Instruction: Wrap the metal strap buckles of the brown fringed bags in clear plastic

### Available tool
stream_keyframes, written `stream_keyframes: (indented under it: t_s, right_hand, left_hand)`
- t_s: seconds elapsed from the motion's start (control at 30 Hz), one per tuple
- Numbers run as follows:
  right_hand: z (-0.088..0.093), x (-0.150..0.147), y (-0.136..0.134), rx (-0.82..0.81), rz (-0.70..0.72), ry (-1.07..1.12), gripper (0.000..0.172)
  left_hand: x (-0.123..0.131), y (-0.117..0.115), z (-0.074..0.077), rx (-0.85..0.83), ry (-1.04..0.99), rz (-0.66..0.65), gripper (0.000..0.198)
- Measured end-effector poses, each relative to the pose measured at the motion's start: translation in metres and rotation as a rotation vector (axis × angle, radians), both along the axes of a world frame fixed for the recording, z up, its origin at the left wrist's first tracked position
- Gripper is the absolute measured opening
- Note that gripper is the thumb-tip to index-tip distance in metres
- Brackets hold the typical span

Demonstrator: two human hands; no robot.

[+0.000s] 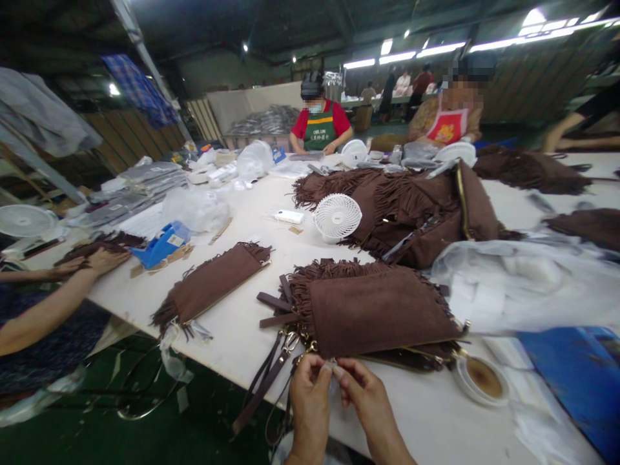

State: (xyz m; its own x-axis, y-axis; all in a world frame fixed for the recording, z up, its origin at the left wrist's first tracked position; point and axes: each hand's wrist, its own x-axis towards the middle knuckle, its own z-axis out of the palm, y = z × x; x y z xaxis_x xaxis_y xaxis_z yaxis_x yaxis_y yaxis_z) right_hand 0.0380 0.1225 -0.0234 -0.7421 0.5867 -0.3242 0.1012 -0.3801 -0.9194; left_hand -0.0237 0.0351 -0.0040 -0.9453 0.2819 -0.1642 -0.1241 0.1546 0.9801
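Observation:
My left hand and my right hand meet at the near edge of a brown fringed pouch. Both are closed, fingertips pinched together around something tiny that I cannot make out. This pouch lies on top of other brown pouches, with gold zips along their near side. Dark wrist straps with metal clasps hang over the table edge just left of my left hand. Farther left, a single fringed pouch lies flat, a bit of clear plastic at its lower end.
A white fan stands before a large heap of brown fringed pouches. At right are clear plastic bags, a round dish of brown stuff and a blue sheet. A blue tape dispenser sits near a co-worker's hands.

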Motion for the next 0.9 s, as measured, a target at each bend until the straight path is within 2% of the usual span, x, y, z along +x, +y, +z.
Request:
stream_keyframes:
  t_s: [0.2, 0.4, 0.47, 0.57, 0.67, 0.8, 0.9]
  right_hand:
    - [0.000, -0.001, 0.000, -0.116, 0.039, 0.020, 0.037]
    - [0.006, 0.002, 0.005, 0.008, 0.049, 0.028, 0.031]
    - [0.006, 0.004, 0.007, 0.043, 0.060, 0.021, 0.030]
    - [0.007, 0.005, 0.008, 0.056, 0.072, 0.008, 0.030]
    - [0.009, 0.006, 0.009, 0.058, 0.076, 0.006, 0.029]
    - [0.013, 0.008, 0.010, 0.082, 0.096, 0.006, 0.027]
    - [0.014, 0.011, 0.011, 0.114, 0.081, -0.003, 0.025]
  left_hand:
    - [0.005, -0.004, 0.013, -0.059, 0.130, -0.075, 0.013]
    - [0.009, -0.011, 0.014, -0.071, 0.173, -0.131, 0.019]
    - [0.005, -0.013, 0.008, -0.014, 0.075, -0.166, 0.021]
    - [-0.005, -0.013, -0.005, 0.150, -0.224, -0.194, 0.024]
    - [-0.010, -0.010, -0.013, 0.281, -0.454, -0.138, 0.027]
    - [-0.006, -0.006, -0.003, 0.420, -0.515, -0.119, 0.024]
    - [-0.003, -0.003, 0.005, 0.477, -0.574, -0.198, 0.023]
